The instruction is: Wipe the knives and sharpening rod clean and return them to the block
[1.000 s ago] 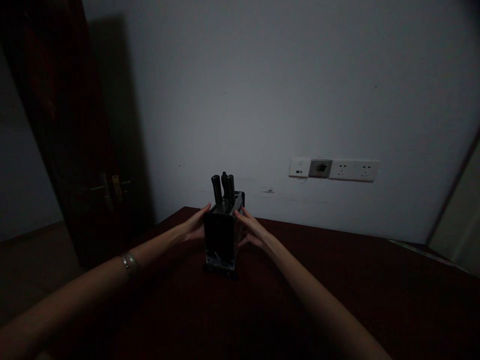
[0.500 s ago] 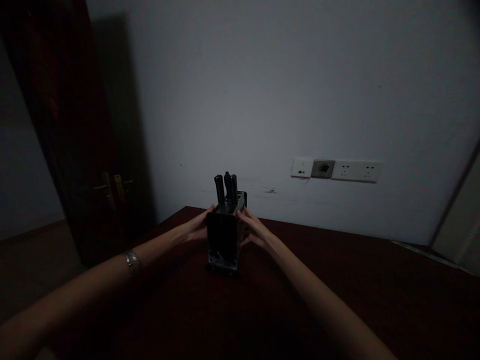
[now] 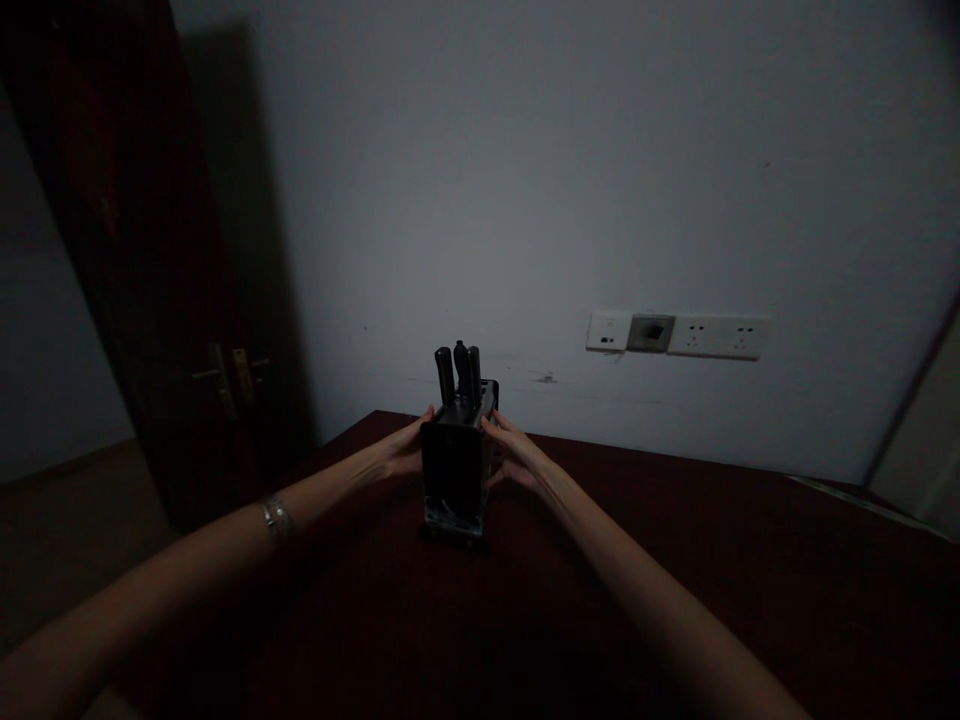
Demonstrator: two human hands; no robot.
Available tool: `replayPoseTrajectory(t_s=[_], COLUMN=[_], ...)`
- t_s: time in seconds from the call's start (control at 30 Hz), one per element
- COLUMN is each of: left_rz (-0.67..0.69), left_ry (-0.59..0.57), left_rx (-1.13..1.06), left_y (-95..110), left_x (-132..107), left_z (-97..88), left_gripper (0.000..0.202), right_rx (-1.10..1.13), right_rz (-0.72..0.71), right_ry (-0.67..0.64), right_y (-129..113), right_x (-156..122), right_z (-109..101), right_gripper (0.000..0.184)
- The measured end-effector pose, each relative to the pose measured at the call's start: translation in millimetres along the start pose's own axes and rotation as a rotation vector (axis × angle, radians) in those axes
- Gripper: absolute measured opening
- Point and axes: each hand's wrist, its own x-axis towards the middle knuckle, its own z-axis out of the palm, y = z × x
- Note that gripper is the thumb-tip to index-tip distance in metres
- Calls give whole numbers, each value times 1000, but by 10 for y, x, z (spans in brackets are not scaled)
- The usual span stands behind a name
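A dark knife block (image 3: 453, 475) stands upright on the dark red table (image 3: 360, 620). Out of its top rise black knife handles (image 3: 445, 375), three of which I can make out. My left hand (image 3: 409, 447) grips the block's left side, its fingers partly hidden behind it. On the right side my right hand (image 3: 514, 452) presses against the block, thumb near the top edge and other fingers lower down. A silvery bracelet (image 3: 276, 517) circles my left wrist.
Behind the table is a pale wall with a row of sockets (image 3: 675, 335) to the right. A dark door (image 3: 150, 300) with a metal handle (image 3: 223, 375) stands at the left. A pale panel (image 3: 926, 470) borders the table's far right.
The view has shifted slightly, so the block and both hands appear a little farther right. Both hands keep their hold on the knife block.
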Motion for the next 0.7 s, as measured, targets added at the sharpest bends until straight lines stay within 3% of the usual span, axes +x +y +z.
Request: replayPoseTrajectory(t_s=[0.2,0.33,0.53,0.7], left_rz=[66,90,30,-29], left_ry=[16,-9,-6,-46], left_rx=[6,8,75,126], left_y=[-2,5,8,-75], left_x=[35,88,310,684], left_z=[-38,34,303,602], left_gripper=[51,53,60,67], right_rx=[-4,-18,-33,-75], right_rz=[-20,-11,-3,10], right_ry=[7,-2,4,63], right_y=[-66,-174,-325,-480], right_x=[-15,-68,-256,-557], right_z=[-12,-81,-335,-696], right_gripper=[77,78,62,53])
